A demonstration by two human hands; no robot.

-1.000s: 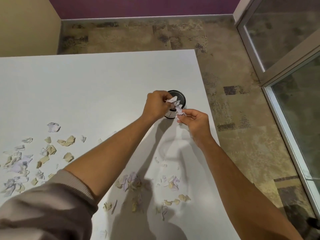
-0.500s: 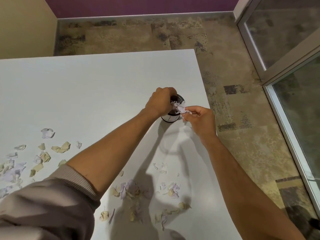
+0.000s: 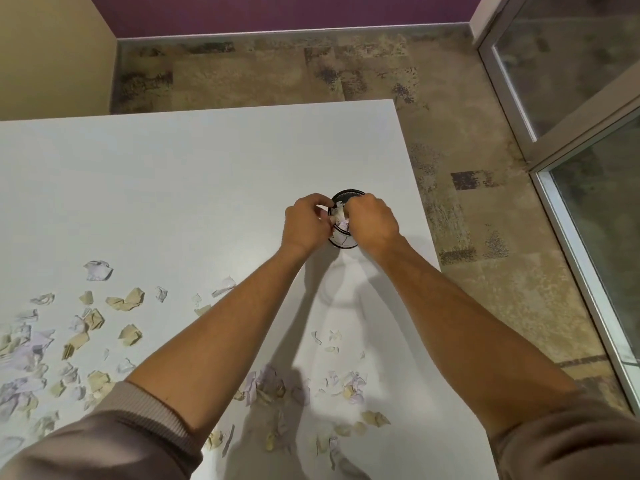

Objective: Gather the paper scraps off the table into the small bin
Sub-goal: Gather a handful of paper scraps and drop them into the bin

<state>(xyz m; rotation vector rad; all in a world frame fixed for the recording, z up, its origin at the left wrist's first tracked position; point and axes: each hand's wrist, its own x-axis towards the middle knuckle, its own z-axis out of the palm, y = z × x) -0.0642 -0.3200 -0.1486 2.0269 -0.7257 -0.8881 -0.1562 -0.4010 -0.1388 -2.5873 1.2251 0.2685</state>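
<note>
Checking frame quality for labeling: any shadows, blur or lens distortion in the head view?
Head view: arms cast dark shadows over the scraps near the table's front edge; wide-angle lens bows that table's edges; both hands at the bin look sharp, no obvious glare.

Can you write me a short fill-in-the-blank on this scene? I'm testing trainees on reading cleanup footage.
1. Both hands are at the mouth of the small ____, left hand and right hand.
2. The bin stands near the table's ____ edge.
3. Loose paper scraps lie on the ____ table.

Missing words: bin; right; white
</note>
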